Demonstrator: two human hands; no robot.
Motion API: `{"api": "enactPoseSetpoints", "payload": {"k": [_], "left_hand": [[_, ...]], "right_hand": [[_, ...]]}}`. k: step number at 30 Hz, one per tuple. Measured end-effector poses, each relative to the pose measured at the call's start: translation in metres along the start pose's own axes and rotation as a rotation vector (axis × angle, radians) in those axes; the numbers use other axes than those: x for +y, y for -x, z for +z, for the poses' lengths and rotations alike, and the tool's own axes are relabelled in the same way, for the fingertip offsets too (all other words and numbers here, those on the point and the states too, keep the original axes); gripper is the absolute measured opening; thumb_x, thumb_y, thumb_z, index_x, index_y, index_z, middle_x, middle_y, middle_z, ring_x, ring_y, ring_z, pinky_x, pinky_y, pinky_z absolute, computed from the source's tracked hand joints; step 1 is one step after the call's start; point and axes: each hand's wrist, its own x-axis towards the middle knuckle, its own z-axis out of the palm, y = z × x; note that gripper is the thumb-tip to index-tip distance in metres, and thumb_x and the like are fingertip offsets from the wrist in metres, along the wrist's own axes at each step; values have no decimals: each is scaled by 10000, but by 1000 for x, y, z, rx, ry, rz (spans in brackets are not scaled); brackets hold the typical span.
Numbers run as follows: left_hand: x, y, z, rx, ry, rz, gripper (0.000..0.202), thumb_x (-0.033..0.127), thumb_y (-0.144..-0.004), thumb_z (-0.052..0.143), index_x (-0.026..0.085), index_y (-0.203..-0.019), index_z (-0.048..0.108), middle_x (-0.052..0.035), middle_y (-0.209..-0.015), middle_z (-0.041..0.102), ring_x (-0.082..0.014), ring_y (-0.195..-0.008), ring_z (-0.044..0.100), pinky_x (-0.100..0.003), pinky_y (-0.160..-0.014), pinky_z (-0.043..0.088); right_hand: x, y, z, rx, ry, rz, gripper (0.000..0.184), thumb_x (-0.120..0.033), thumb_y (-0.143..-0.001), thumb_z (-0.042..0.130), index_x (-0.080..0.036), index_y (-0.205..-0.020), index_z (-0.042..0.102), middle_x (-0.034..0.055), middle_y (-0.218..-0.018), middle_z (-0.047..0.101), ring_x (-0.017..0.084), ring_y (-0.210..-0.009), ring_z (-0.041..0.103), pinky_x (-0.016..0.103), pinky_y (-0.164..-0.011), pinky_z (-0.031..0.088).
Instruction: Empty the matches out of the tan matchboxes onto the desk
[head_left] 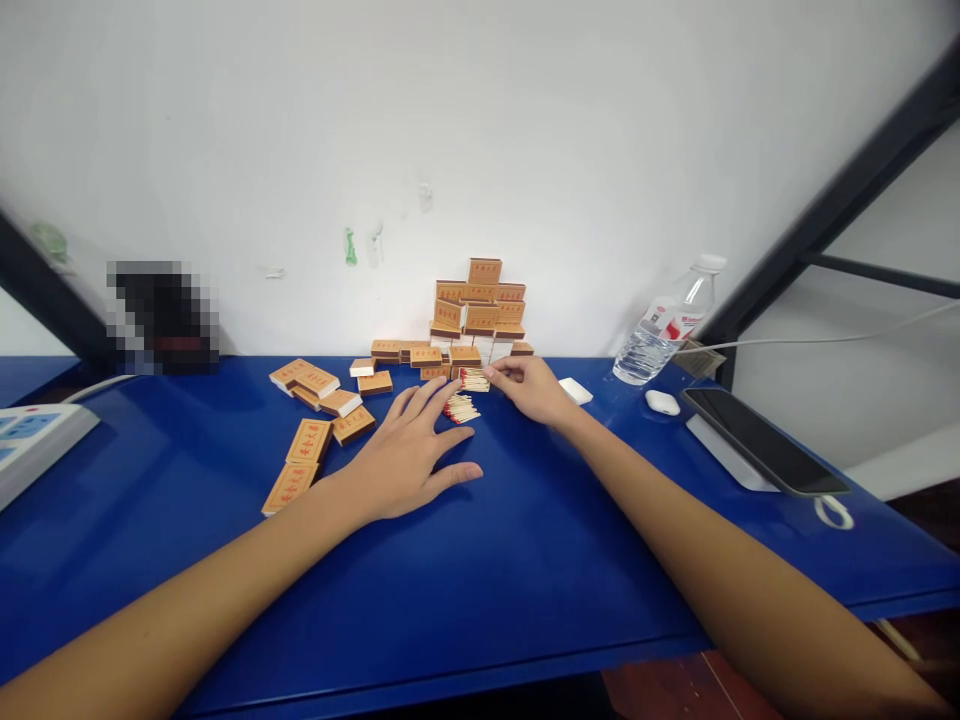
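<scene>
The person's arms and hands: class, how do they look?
The left forearm and right forearm are bare, with no sleeves, watch or bracelet showing. The left hand and right hand wear no gloves, and no rings show on the fingers.

On the blue desk (525, 560), your left hand (409, 455) and right hand (531, 388) are at the matches (463, 408). Stacked matchboxes (481, 318) stand behind.

Red-tipped matches (463, 408) in two clusters near stacked orange matchboxes (481, 318)

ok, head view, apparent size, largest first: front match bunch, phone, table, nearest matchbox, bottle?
Table
Bottle and phone: too close to rank
Nearest matchbox
Front match bunch
</scene>
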Motion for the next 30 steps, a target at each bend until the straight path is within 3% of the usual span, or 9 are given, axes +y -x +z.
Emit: {"api": "enactPoseSetpoints", "payload": {"k": [4,9,16,23,30], "left_hand": [[-1,-1,4,54,14,-19,477,568,-1018,559,231,-1309,730,-150,-1675,349,-405,-1566,263,-679,-1228,293],[-4,-2,6,64,-4,-22,458,556,-1023,556,232,-1292,735,-152,-1656,374,-404,-1565,260,-674,-1225,300],[-9,3,4,47,-45,-45,468,547,-1036,536,219,-1309,727,-152,-1679,333,-412,-1565,254,-678,-1227,294],[-16,13,-5,32,-65,-77,443,549,-1039,528,256,-1296,738,-117,-1667,364,-412,-1552,274,-699,-1223,290],[-13,16,-9,8,-78,-49,458,556,-1048,505,245,-1290,740,-133,-1645,399,-411,-1540,298,-683,-1196,344]], "right_hand": [[-5,-1,12,37,65,-137,388,-516,-930,640,-169,-988,804,70,-903,781,174,-686,545,315,-667,427],[-10,-4,22,25,82,-135,320,-430,-950,635,-171,-1001,815,48,-850,770,158,-656,511,300,-645,398],[-6,-1,15,2,126,-213,256,-382,-965,660,-170,-1007,798,78,-985,777,174,-745,585,308,-718,452],[-14,8,11,-37,213,-325,192,-334,-992,651,-184,-1001,771,64,-938,734,171,-745,592,309,-716,450],[-24,15,9,8,230,-331,149,-297,-979,677,-187,-1002,775,53,-895,713,162,-701,572,309,-693,442]]}}
